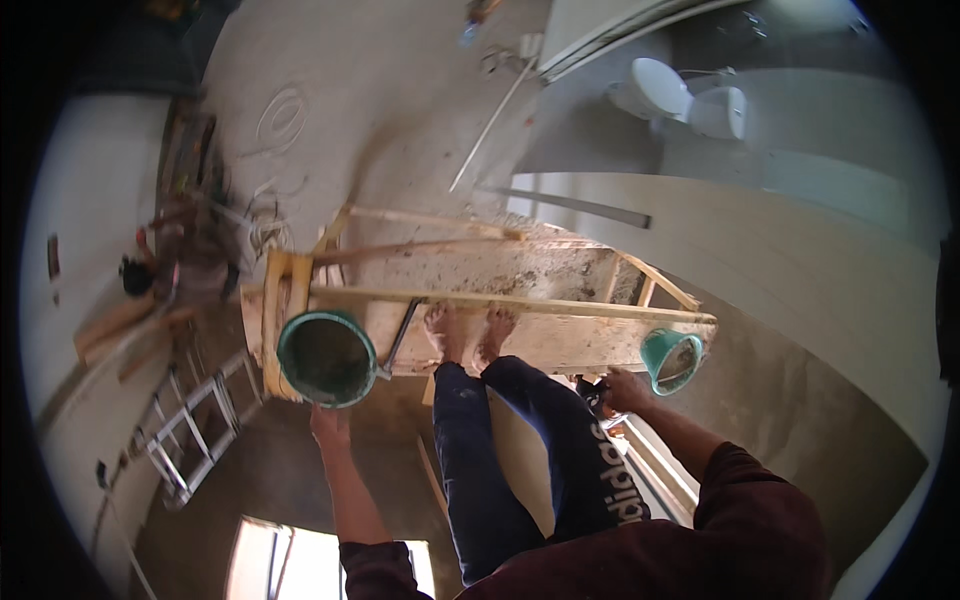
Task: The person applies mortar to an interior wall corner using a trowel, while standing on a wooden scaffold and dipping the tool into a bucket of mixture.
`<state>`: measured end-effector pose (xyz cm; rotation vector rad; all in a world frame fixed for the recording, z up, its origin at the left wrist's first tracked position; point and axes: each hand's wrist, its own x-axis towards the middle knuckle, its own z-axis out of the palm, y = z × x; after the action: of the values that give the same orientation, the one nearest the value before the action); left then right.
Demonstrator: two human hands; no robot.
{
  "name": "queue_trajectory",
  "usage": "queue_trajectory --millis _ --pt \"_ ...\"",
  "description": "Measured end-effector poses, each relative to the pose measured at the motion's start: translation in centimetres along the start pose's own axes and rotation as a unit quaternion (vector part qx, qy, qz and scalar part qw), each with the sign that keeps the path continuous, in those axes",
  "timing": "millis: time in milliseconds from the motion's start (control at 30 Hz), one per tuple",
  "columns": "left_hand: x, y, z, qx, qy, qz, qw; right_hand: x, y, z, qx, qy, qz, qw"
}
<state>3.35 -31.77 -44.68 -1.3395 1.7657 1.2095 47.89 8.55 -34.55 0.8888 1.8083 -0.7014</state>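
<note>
a wide round green plastic bucket (327, 358) stands at 8 o'clock on a pale wooden plank platform (580, 337), its inside shadowed and its greyish contents hard to make out. the bare left hand (330, 425) is at the 6 o'clock edge of this bucket; its fingertips vanish behind the green wall, so i cannot tell whether they grip it or only touch it. at 4 o'clock the bare right hand (627, 390) meets a small dark object with a touch of orange (592, 395) — blurred and partly covered by the hand, so neither its kind nor how firmly the fingers close on it can be told. a smaller green plastic bucket (655, 347) sits between 3 and 4 o'clock, just beyond that hand, its inside only partly visible. a thin dark rod (402, 335) slants between the wide bucket and the bare feet (495, 328), whose ankles run up into dark blue trousers (480, 470). farther out at 8 o'clock is a silver metal ladder (228, 402); past 9 o'clock, a brownish heap of clutter (195, 240) is too blurred to sort — and the black lens rim cuts off every corner.
</note>
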Motion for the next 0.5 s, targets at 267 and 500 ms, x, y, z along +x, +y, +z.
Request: queue_trajectory --millis 267,500 --pt "-18.2 -2.2 0.4 0.602 -0.315 0.431 0.594 -18.1 -0.9 13.7 0.109 -0.277 -0.009 0.954" --pt "-29.3 4.6 5.8 0.759 -0.565 0.308 0.096 -25.3 -6.5 13.1 0.567 -0.181 0.089 0.798"
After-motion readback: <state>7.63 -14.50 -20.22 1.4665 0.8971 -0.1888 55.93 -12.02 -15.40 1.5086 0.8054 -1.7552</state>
